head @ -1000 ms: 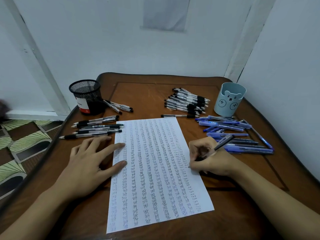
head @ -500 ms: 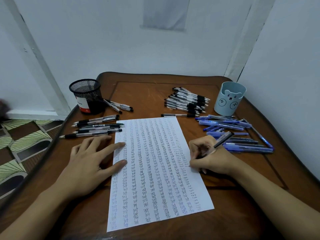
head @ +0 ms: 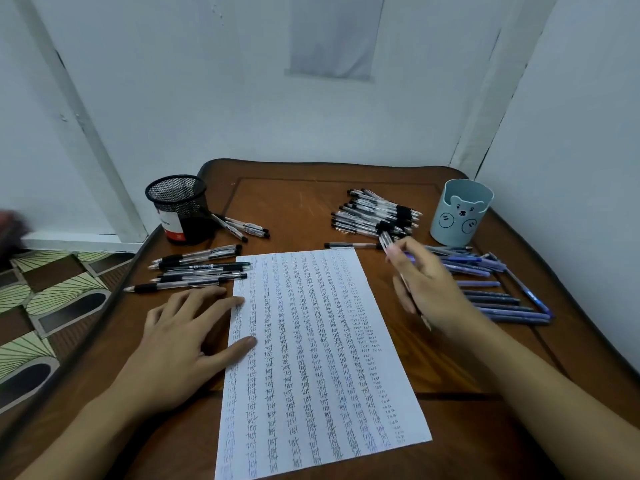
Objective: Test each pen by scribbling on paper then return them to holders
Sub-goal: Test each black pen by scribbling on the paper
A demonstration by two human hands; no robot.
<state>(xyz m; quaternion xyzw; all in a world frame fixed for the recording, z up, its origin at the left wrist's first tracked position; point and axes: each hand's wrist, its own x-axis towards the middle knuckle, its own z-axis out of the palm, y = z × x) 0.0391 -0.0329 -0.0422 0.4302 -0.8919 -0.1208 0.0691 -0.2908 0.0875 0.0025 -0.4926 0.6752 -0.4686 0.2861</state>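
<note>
Our left hand [head: 183,337] lies flat with fingers spread, its thumb and forefinger on the left edge of the paper [head: 311,341], which is filled with columns of "test". Our right hand [head: 426,289] hovers just right of the sheet, fingers curled round a blurred pen [head: 385,240] whose upper end is near the pile of black pens [head: 377,213]. Blue pens [head: 491,292] lie beside the bear holder [head: 460,213].

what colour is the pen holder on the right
Light blue, with a bear face drawn on it; the pen holder shows in the head view.
</note>
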